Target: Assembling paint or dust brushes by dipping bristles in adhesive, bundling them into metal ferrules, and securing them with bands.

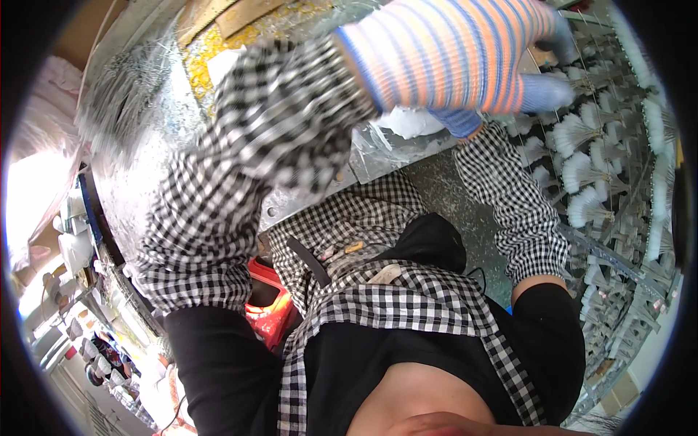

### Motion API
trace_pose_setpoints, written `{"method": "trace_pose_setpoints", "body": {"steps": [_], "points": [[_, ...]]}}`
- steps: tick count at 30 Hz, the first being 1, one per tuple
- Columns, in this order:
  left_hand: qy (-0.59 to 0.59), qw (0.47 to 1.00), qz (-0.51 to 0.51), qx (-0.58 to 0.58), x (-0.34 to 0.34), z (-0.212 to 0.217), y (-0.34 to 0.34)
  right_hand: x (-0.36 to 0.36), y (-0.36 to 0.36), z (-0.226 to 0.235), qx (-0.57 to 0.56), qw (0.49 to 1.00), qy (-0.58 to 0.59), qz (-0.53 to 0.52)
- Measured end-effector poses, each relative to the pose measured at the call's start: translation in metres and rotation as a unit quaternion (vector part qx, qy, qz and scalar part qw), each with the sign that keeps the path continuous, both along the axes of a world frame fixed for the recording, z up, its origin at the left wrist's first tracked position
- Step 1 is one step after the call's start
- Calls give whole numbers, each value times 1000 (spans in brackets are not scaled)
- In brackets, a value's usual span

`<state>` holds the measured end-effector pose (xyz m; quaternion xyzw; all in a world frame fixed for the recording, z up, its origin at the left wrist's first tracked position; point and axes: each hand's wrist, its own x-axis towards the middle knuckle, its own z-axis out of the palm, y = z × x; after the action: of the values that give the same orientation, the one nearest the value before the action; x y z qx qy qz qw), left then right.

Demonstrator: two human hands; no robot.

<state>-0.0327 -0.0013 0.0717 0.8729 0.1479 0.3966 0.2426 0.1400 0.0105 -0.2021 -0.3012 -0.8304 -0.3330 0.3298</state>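
My left hand (pixel 451 58), in a knitted glove striped orange, white and blue, reaches across the top of the view toward the right. Its blue-tipped thumb stands apart from the fingers, which blur a little, and nothing shows between them. They are close to a rack (pixel 625 251) hung with white fan-shaped tufts (pixel 576 136). Behind and below it, my right hand (pixel 459 122) shows only a small part of a blue glove; its fingers are hidden. A crumpled white piece (pixel 411 123) lies beside that glove on a metal work surface (pixel 382 160).
On the left lies a bundle of thin grey bristles (pixel 123 102). Yellow crumbs (pixel 198 69) and wooden strips (pixel 247 14) are at the far side. Below my left arm sits a red-orange object (pixel 267 320). The rack fills the right side.
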Motion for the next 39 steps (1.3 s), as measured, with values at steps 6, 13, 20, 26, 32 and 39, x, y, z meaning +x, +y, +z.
{"method": "trace_pose_setpoints", "body": {"steps": [6, 13, 20, 26, 32, 39], "points": [[-97, 858, 124, -489, -72, -27, -68, -32, -32, 68, -330, 900, 237, 155], [-159, 616, -19, -771, -117, -101, -125, -91, -27, 132, -216, 905, 23, 366], [-380, 635, 67, -670, -138, -122, -143, -100, -101, 168, -233, 866, -97, 432], [-132, 804, 297, -499, -154, -183, -151, -92, -121, 160, -446, 829, 55, 334], [89, 880, 399, -243, -150, -204, -159, -106, -116, 165, -550, 780, 189, 231], [-43, 880, 227, -414, -154, -251, -164, -139, -121, 155, -609, 707, 273, 234]]}}
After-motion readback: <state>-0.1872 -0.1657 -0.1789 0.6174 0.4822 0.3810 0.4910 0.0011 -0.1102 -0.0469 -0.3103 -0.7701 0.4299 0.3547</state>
